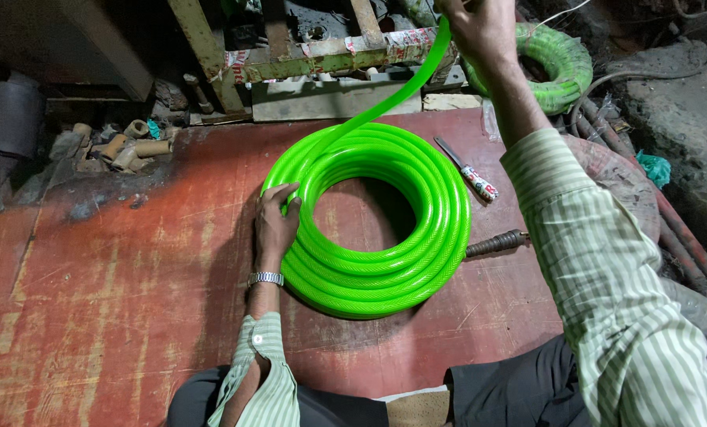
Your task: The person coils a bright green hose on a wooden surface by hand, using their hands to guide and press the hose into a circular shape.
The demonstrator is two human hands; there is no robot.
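Green hose (pixel 377 229) lay coiled on the red floor (pixel 116 261) under the left hand (pixel 276 221), its grip pressed flat on the rim. The right hand (pixel 480 28) pinched the loose end high up. A hard pull could spring the loops apart; a knife (pixel 466 170) lay near.

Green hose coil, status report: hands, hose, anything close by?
Left hand pressing the hose coil flat on the red board. Right hand gripping the free hose end, raised. Knife beside the coil, apart.

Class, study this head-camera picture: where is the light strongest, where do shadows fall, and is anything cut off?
Head view: light falls brightest on the green hose coil, with sheen on its loops; deep shadow fills the clutter along the top left; the right hand is cropped by the top edge.
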